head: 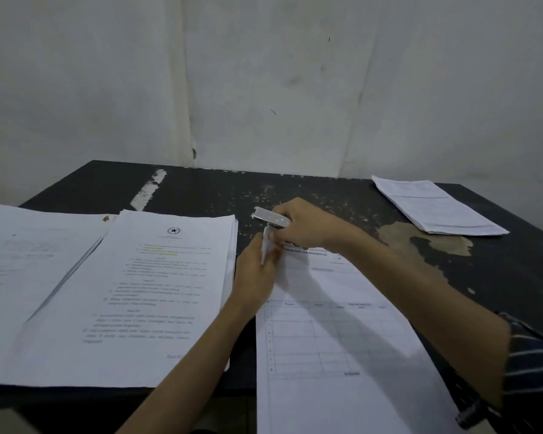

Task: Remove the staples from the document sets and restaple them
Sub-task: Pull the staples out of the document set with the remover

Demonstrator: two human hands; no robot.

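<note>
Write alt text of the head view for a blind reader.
The right hand grips a metal stapler at the top corner of a document set, which the left hand pinches, on a black table. A thick paper stack lies left, a thinner stack far right.

L hand (pixel 254 278), R hand (pixel 304 228): curled, close.
</note>
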